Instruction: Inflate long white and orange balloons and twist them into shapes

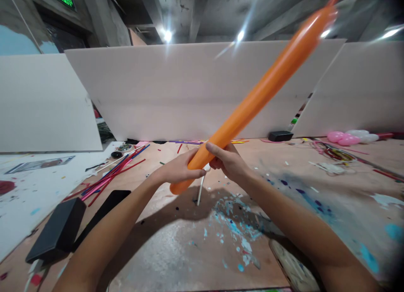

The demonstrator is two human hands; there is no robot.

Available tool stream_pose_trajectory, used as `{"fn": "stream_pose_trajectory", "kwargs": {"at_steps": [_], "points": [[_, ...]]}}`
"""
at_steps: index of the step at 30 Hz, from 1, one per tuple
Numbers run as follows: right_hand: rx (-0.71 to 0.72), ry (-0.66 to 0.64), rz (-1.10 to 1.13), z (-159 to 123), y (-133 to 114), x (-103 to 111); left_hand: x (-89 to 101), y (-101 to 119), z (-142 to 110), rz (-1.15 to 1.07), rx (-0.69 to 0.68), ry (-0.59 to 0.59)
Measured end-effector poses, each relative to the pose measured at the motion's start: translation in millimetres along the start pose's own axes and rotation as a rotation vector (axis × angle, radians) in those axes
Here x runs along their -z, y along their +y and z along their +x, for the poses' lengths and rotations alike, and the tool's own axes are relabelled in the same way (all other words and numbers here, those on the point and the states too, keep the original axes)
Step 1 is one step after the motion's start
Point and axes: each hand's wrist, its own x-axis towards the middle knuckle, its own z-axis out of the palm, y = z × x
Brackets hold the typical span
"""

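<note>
A long orange balloon [261, 100], inflated into a tube, slants from the middle of the table up to the top right. Its thin uninflated tip sticks out at the upper end. My left hand [179, 168] is wrapped round the lower part, near the rounded bottom end. Just above it, my right hand [225, 159] grips the same balloon with its thumb on top; some of its fingers are hidden behind. A thin white stick [200, 191] shows below the hands, and I cannot tell whether it is held or lies on the table.
Uninflated balloons [110, 174] lie in a bundle on the left, by a black power bank [58, 229] with a cable. Pink balloons [344, 137] and a black box [280, 135] sit at the back right. White boards [189, 90] stand behind the paint-spotted table [164, 250].
</note>
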Motion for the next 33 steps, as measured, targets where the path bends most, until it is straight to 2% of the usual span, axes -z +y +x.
{"fn": "stream_pose_trajectory", "kwargs": {"at_steps": [3, 6, 11, 15, 18, 21, 27, 31, 33], "points": [[0.0, 0.072, 0.079, 0, 0, -3, 1.0, 7, -5, 0.458, 0.003, 0.292], [-0.03, 0.081, 0.155, 0, -2, -7, 0.5, 11, -8, 0.725, -0.024, 0.406], [-0.06, 0.08, 0.147, 0, -3, -8, 0.7, 14, -9, 0.944, 0.003, 0.457], [-0.058, 0.038, 0.09, 1, 1, -6, 0.6, 17, -11, 1.019, 0.012, 0.408], [-0.038, 0.055, 0.025, 3, 4, -4, -1.0, 19, -13, 1.056, 0.03, 0.356], [-0.021, 0.069, -0.038, 3, 5, -2, -1.7, 21, -14, 0.954, 0.073, 0.286], [-0.043, -0.016, -0.167, 2, 1, -3, 11.7, 19, -17, 0.502, 0.108, 0.028], [-0.078, -0.181, -0.227, -1, -2, -3, 27.7, 11, -18, 0.119, 0.097, -0.265], [-0.06, -0.284, -0.223, -2, -4, -2, 31.1, 6, -17, -0.114, 0.14, -0.379]]}}
